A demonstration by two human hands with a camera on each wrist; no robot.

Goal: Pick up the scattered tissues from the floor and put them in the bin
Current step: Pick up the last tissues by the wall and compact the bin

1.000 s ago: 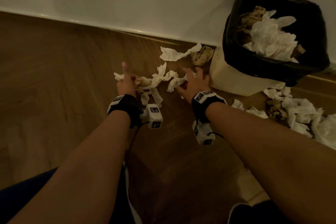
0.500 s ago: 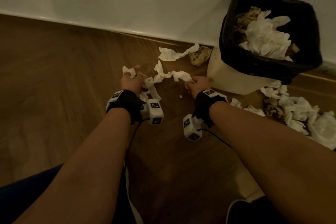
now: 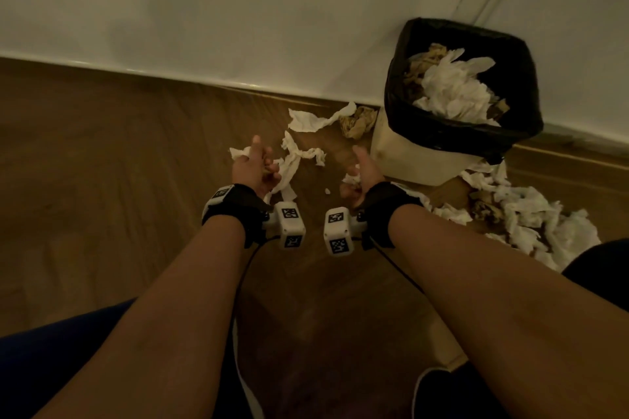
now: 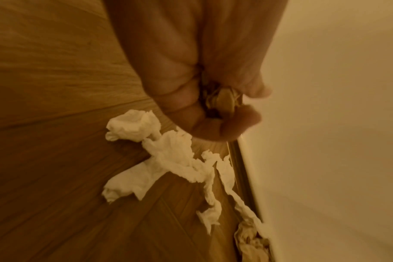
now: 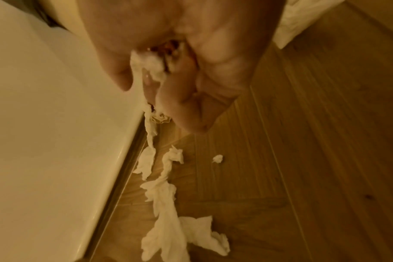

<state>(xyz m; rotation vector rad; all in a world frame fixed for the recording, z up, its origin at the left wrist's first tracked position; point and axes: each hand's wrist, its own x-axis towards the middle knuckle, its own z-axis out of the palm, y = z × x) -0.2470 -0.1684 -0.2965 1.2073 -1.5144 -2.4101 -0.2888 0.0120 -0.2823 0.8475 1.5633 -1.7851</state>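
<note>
Left hand (image 3: pixel 253 168) fist-grips a brownish tissue wad; right hand (image 3: pixel 361 177) clutches white tissue. Step: gathering. Loose tissues (image 3: pixel 296 160) lie on the floor at 12 o'clock. Next: carry both to bin (image 3: pixel 425 146), 2 o'clock.

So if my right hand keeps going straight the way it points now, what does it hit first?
Probably the bin: the right hand points at its pale side, just ahead. Depth is unclear, so it may slip past to the brown wad by the wall.
</note>
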